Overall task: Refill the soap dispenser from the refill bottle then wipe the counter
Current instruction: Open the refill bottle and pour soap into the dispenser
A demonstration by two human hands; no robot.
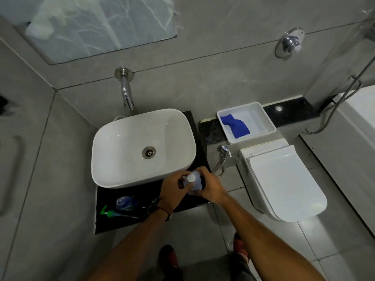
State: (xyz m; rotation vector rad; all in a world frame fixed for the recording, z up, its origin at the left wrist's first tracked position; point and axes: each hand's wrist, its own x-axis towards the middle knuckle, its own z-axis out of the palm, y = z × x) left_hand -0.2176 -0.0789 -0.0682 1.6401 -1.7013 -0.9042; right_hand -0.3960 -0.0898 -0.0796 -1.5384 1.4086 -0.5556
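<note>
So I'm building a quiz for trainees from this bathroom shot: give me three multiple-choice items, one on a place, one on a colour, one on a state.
1. Where does the cloth lie?
A. In the basin
B. In the white tray
C. On the toilet lid

2. What colour is the pump head lying on the counter?
A. Red
B. Yellow
C. Green

3. What are the hands doing?
A. Both are on the refill bottle
B. Both hang free
C. One turns the tap

Key: 1 B, the blue cloth lies inside the white tray by the wall. 2 C, the pump is green, lying beside the dispenser. 3 A, the left hand and right hand both grip the refill bottle, fingers near its white cap.
</note>
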